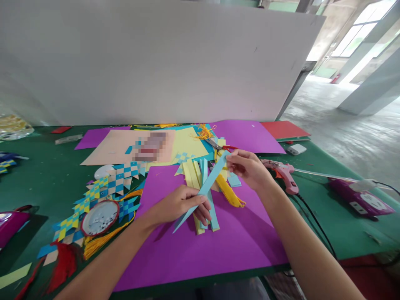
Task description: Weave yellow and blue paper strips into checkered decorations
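A light blue paper strip (215, 173) slants between my two hands above a purple sheet (243, 241). My left hand (190, 204) pinches it near its lower part, thumb on top. At its upper end, my right hand (245, 164) grips it between thumb and fingers. Beneath my left hand lie several pale yellow strips (191, 173) and blue strips (214, 216). A yellow utility knife (229, 191) rests just right of the strips, below my right hand. Scissors (215, 144) with red handles lie behind it.
Woven checkered paper pieces (93, 191), a round dish (100, 217) and yellow tassels (103, 241) lie to the left. On the right are a pink glue gun (286, 173), its black cable (315, 223) and a purple power strip (359, 196). A white panel (156, 62) rises behind the table.
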The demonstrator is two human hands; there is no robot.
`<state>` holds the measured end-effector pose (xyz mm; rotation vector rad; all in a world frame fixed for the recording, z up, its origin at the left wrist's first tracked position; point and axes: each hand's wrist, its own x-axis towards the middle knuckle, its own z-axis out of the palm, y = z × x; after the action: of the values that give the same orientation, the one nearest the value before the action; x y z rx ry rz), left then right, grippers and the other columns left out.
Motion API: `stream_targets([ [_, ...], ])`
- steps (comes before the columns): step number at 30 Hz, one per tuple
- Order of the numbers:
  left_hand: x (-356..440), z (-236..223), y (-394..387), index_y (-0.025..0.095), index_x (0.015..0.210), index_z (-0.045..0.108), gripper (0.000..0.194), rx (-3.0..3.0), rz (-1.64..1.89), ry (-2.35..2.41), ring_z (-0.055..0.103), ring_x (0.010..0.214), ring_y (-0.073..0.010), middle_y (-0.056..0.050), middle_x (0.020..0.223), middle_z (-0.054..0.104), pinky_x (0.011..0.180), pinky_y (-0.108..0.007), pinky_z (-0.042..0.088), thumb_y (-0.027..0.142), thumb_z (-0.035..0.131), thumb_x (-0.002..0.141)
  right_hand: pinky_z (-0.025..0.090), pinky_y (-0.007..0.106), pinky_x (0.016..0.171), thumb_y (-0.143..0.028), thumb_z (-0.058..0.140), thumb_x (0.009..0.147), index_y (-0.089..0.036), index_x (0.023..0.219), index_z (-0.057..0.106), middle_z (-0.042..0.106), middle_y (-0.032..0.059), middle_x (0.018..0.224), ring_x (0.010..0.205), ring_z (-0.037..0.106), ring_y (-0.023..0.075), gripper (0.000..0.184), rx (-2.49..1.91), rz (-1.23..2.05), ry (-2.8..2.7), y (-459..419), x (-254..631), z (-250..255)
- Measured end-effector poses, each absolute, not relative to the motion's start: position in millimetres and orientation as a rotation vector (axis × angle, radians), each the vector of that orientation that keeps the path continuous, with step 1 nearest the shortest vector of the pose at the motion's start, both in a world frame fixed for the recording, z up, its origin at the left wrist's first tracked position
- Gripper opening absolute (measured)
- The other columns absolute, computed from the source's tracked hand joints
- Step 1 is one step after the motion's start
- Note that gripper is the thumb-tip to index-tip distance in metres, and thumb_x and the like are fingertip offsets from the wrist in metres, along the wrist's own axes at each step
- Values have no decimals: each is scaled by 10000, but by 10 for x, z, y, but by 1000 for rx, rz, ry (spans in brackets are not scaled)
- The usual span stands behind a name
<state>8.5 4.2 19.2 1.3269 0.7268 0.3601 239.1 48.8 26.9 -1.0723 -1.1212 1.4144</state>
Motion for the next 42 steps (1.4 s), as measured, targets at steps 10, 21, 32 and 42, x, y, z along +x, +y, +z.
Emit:
stream_targets([
  [10,111,147,62,74,866,656,337,1332,502,780,720,703,-230,-151,817,739,655,-321,564,377,516,915,218,193,360,-474,640,775,-169,857,601,561,-14,609,482,495,84,318,-978,1533,-1283,412,2274,280],
  [21,121,150,43,70,901,645,331,1316,517,792,720,714,-230,-146,833,733,664,-322,562,375,518,919,274,217,400,-398,692,751,-145,594,590,549,-17,500,403,406,55,315,-1011,1518,-1503,353,2093,124],
  [32,131,145,45,67,914,647,349,1332,498,764,722,721,-229,-156,854,735,672,-318,567,376,486,933,302,210,411,-396,674,772,-145,663,601,586,-9,564,440,446,64,284,-1050,1513,-1652,355,2160,195],
  [42,125,125,37,65,942,640,327,1343,465,799,726,769,-247,-177,916,731,712,-339,571,364,511,921,303,216,421,-362,700,748,-133,643,617,548,-13,546,459,437,71,266,-1062,1517,-1630,343,2078,108],
])
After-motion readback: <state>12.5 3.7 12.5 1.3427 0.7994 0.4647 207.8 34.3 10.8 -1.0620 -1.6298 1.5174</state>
